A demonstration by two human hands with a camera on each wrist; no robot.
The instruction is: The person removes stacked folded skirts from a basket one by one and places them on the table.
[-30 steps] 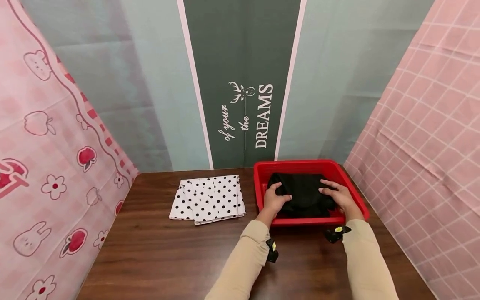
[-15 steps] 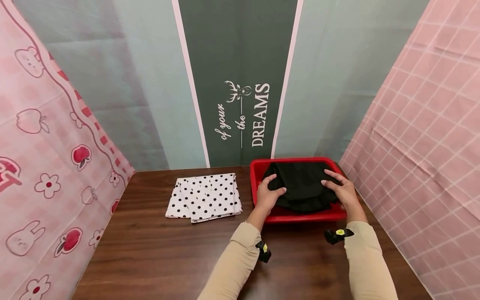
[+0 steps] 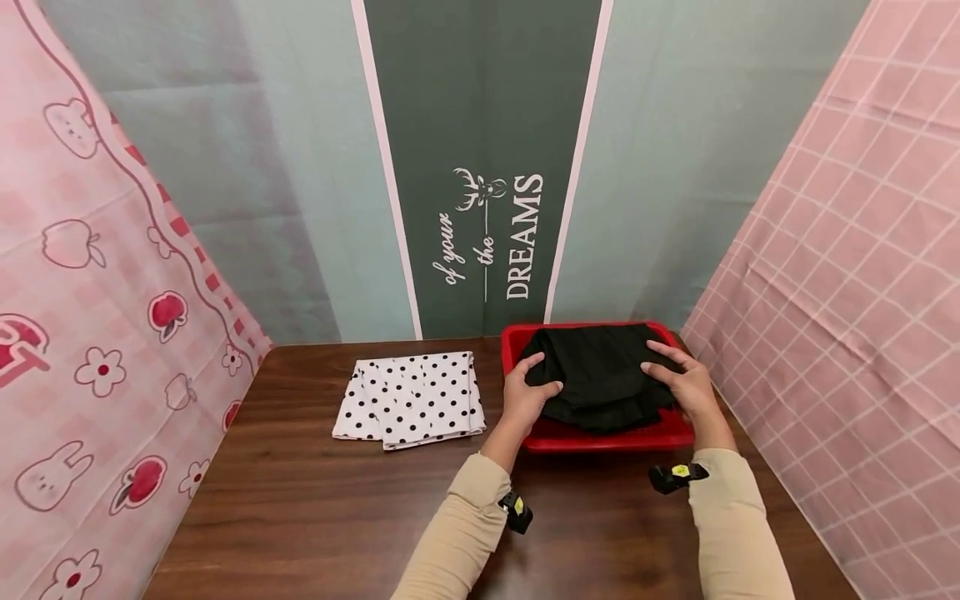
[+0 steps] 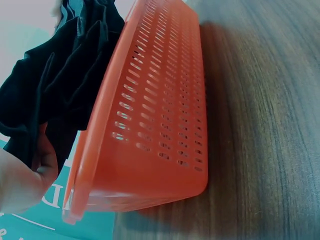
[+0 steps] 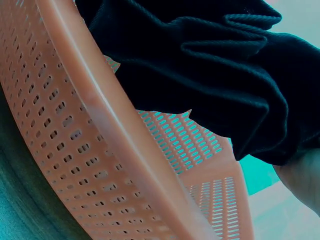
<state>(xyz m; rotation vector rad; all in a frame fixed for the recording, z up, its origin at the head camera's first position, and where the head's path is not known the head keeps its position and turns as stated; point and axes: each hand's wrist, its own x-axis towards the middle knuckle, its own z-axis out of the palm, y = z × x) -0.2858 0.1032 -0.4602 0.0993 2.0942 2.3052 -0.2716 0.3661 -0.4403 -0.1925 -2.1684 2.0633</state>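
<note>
Between my two hands is a folded black cloth (image 3: 600, 375), raised in the red plastic basket (image 3: 611, 445). My left hand (image 3: 522, 398) grips its left side, thumb on top and fingers along the edge. At the opposite side my right hand (image 3: 692, 387) holds it the same way. The left wrist view shows the cloth's layers (image 4: 55, 85) hanging above the basket rim, with part of my left hand (image 4: 22, 182) beneath. Stitched folds of the black cloth (image 5: 215, 95) droop over the basket's slotted wall in the right wrist view, beside my right hand (image 5: 302, 175).
A folded white cloth with black dots (image 3: 420, 400) lies on the wooden table (image 3: 300, 500), left of the basket. Behind the table hangs a green and grey-blue curtain (image 3: 487, 100). Pink patterned curtains (image 3: 847, 292) enclose both sides.
Both hands have lifted the black cloth off the basket's floor, and it now covers the back rim in the head view. More of the red floor shows below it. The dotted cloth has stayed put.
</note>
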